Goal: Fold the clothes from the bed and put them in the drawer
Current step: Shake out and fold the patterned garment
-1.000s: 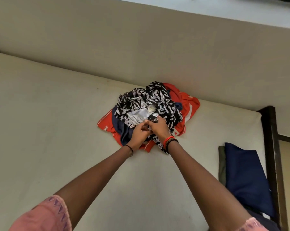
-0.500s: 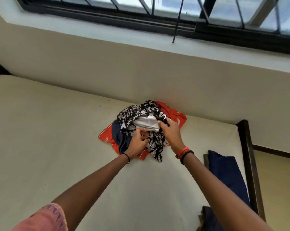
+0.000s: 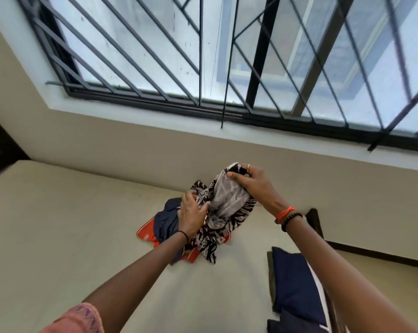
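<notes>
A black-and-white patterned garment [image 3: 223,212] with a grey lining rises from a small pile on the cream bed [image 3: 59,224]. My right hand [image 3: 250,182] grips its top edge, raised above the pile. My left hand [image 3: 191,212] clutches the same garment lower down on its left side. Under it lie a navy garment [image 3: 166,221] and a red-orange garment [image 3: 146,233], both crumpled on the mattress.
Folded dark blue clothes [image 3: 297,282] lie on the bed at the right, near the dark wooden bed frame [image 3: 316,222]. A beige wall and a barred window [image 3: 227,56] stand behind the bed. No drawer is in view.
My right hand has lifted the patterned garment's top edge up off the pile, and the left hand has shifted along it. The view has tilted upward, showing the window.
</notes>
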`<state>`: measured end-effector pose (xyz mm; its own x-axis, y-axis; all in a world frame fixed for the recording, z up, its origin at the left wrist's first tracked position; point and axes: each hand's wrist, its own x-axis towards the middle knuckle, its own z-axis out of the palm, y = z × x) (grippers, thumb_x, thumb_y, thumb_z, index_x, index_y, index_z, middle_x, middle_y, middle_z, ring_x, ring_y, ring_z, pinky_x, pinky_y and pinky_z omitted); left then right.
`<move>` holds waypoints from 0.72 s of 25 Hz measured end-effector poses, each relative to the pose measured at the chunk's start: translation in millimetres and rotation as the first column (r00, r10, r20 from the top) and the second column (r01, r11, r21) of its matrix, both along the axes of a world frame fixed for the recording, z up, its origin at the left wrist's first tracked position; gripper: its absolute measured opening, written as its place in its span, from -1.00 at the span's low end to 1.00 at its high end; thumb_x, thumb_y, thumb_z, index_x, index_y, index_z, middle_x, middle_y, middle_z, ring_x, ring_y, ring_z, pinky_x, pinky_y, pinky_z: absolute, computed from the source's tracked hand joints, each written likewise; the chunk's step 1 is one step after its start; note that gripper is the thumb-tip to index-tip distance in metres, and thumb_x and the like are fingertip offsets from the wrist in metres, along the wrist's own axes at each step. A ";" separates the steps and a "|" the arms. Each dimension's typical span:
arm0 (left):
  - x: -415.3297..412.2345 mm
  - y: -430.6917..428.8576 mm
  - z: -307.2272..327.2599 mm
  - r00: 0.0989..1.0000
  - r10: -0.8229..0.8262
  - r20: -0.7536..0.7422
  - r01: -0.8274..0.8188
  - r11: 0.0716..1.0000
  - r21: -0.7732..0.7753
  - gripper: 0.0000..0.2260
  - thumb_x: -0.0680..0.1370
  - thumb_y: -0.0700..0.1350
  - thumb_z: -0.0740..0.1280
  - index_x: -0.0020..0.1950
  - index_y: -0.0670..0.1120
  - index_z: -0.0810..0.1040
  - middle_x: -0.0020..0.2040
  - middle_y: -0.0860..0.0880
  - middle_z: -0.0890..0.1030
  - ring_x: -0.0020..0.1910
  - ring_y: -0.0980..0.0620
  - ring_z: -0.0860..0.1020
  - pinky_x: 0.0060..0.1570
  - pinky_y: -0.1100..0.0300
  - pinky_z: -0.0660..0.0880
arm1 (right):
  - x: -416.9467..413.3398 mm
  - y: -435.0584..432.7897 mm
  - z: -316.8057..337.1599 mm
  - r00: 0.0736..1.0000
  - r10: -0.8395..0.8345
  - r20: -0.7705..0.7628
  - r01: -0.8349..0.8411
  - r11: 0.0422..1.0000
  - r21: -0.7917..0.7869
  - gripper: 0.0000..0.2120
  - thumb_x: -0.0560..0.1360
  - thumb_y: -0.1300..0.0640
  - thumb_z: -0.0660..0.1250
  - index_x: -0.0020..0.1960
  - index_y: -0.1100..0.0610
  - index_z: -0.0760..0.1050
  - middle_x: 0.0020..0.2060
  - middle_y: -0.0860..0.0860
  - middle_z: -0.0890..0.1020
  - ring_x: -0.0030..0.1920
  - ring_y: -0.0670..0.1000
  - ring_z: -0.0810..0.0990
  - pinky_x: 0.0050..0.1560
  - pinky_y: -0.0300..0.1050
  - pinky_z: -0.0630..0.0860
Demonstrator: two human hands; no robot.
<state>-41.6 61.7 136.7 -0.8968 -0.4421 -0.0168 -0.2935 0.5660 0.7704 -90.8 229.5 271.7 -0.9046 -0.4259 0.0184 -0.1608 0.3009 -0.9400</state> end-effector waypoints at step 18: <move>-2.8 50.0 348.7 0.777 -0.624 0.086 0.627 0.753 -0.201 -0.83 0.54 -0.07 0.37 -0.02 -0.17 0.58 -0.28 -0.05 0.53 -0.37 0.08 0.47 -0.40 0.34 0.43 | 59.9 203.9 279.6 0.991 0.008 -0.136 -0.002 0.999 0.044 -0.85 0.48 0.38 0.29 -0.02 0.22 0.58 -0.28 -0.02 0.64 -0.25 -0.07 0.59 -0.27 -0.33 0.49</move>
